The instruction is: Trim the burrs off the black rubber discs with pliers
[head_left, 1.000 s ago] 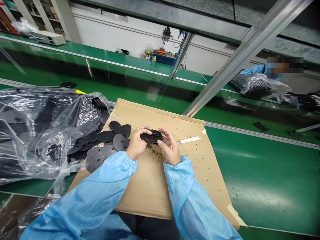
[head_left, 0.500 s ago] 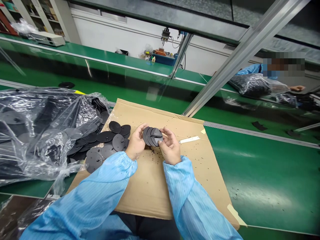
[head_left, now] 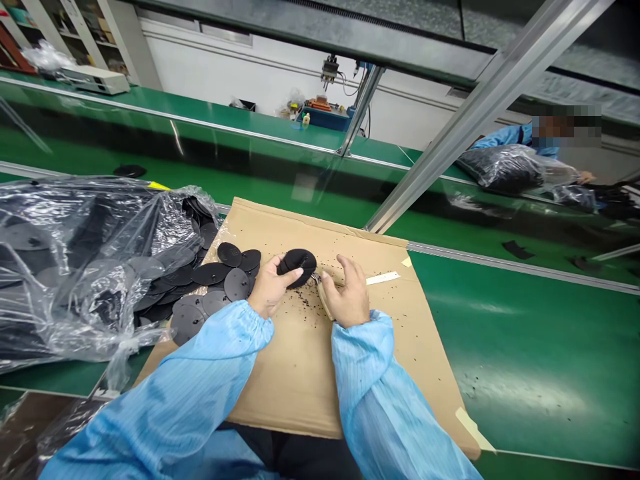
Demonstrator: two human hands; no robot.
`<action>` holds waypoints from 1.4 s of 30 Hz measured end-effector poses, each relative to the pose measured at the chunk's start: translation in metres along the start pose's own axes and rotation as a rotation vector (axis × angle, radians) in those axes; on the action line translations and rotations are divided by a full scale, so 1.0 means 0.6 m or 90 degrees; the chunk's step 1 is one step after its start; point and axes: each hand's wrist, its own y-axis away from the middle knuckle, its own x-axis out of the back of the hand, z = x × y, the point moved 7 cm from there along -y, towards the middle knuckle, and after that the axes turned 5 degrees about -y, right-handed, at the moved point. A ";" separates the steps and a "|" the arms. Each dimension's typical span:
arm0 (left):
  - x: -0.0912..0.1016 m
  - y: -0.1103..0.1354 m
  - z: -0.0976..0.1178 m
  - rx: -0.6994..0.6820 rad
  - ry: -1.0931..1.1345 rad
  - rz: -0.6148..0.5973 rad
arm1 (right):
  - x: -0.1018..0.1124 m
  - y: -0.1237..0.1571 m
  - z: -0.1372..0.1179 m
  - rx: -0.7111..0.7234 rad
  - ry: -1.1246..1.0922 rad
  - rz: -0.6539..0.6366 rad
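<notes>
My left hand (head_left: 273, 287) is closed on a small stack of round black plastic discs (head_left: 299, 260), with the thumb pressed across the front one. My right hand (head_left: 347, 293) is just to the right, thumb and fingers apart. Beside and partly under its thumb is a hand tool with cream handles and a metal tip (head_left: 323, 297), which looks like nippers. Whether that hand touches it, I cannot tell. Black crumbs (head_left: 307, 301) are scattered on the cardboard sheet (head_left: 290, 373) below. Loose black discs (head_left: 237, 284) lie in a heap left of my left hand.
A clear plastic bag (head_left: 100, 247) full of black discs spreads over the left side. A white strip (head_left: 383, 278) lies on the cardboard to the right. Beyond rises a slanted metal post (head_left: 450, 147). Across the bench, a person in blue (head_left: 505, 137) is beside another bag.
My right hand has let go of the discs and drawn slightly right, its fingers spreading. The discs have turned and shifted left in my left hand. The cream-handled tool has come into sight.
</notes>
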 end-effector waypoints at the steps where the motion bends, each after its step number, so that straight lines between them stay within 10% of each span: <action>1: 0.006 -0.003 0.004 -0.018 0.007 0.032 | -0.007 0.001 0.002 -0.016 0.078 -0.064; 6: 0.026 -0.012 0.010 -0.065 0.006 0.117 | -0.042 0.017 0.010 -0.095 0.242 -0.303; 14: 0.042 0.001 0.041 -0.265 -0.267 0.186 | -0.020 0.009 -0.028 0.087 0.107 -0.094; 21: 0.034 0.012 0.055 -0.369 -0.376 0.167 | -0.035 0.019 -0.041 0.208 0.152 -0.099; 42: 0.011 0.033 0.070 -0.475 -0.479 0.110 | -0.038 0.016 -0.037 0.103 0.126 -0.186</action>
